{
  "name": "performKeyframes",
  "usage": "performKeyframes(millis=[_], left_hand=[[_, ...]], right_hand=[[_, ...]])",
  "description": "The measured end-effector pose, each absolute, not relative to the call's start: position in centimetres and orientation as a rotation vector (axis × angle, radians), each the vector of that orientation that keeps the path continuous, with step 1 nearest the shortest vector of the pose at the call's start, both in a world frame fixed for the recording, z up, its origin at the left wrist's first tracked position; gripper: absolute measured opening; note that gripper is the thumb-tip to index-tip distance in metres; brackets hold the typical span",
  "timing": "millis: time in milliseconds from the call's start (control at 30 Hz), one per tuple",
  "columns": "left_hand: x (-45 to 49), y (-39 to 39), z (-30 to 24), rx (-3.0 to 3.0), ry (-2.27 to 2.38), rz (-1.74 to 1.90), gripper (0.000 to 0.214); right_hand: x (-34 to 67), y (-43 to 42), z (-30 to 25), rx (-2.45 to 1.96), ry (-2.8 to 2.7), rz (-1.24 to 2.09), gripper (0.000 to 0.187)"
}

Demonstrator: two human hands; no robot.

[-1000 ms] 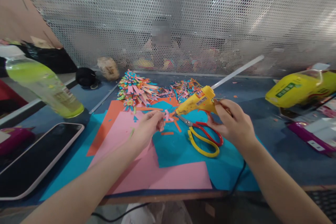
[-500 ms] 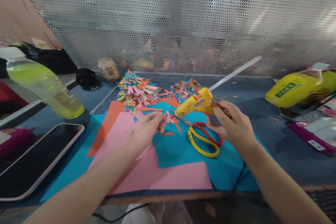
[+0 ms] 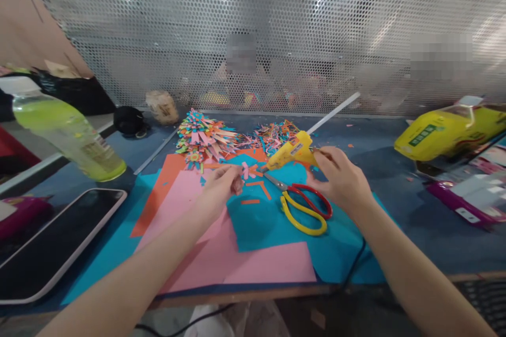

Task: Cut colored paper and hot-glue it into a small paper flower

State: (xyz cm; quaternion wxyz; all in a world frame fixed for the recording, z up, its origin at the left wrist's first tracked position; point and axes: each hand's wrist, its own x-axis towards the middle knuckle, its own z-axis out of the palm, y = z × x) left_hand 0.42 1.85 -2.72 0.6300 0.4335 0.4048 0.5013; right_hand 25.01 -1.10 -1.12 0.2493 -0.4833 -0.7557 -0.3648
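Observation:
A small pink paper piece (image 3: 245, 170) is pinched between the fingertips of my left hand (image 3: 222, 185), over the coloured sheets. My right hand (image 3: 340, 176) grips the yellow hot glue gun (image 3: 290, 151) around its handle, which the fingers partly hide. The gun's nozzle points left, close to the pink piece; I cannot tell whether they touch. A clear glue stick (image 3: 334, 112) juts from its back end. Below the gun lie scissors (image 3: 303, 226) with red and yellow handles on a blue sheet (image 3: 261, 226). Orange strips (image 3: 250, 201) lie beside my left hand.
A multicoloured paper-strip cone (image 3: 203, 137) stands behind, next to a heap of shreds (image 3: 272, 136). At left are a green drink bottle (image 3: 67, 131) and a phone (image 3: 59, 242). A yellow pack (image 3: 438, 131) lies at right. A perforated metal panel (image 3: 276, 16) borders the back.
The glue gun and my right hand have shifted slightly left, and the glue stick's end sits lower. My left hand has moved a little left with the pink piece.

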Motion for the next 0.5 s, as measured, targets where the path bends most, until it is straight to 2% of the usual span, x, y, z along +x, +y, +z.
performKeyframes(millis=[100, 233, 300, 367, 400, 500], left_hand=[[0.6, 1.7, -2.6, 0.995, 0.906, 1.135, 0.024], [0.8, 1.3, -2.7, 1.012, 0.820, 1.064, 0.022], [0.9, 1.1, -2.9, 1.037, 0.790, 1.021, 0.022], [1.1, 0.7, -3.2, 1.069, 0.798, 0.969, 0.023], [1.2, 0.6, -3.2, 1.088, 0.810, 0.946, 0.024], [1.4, 0.3, -3.4, 1.144, 0.839, 0.923, 0.025]], right_hand=[[25.8, 0.2, -2.0, -1.630, -2.002, -0.679, 0.025], [26.8, 1.6, -3.5, -1.989, -1.959, -0.327, 0.033], [26.7, 1.7, -3.8, -2.033, -1.936, -0.313, 0.036], [26.1, 1.3, -3.7, -1.958, -1.912, -0.395, 0.037], [25.6, 1.1, -3.5, -1.826, -1.945, -0.402, 0.029], [23.8, 0.3, -2.8, -1.357, -2.127, -0.067, 0.016]])
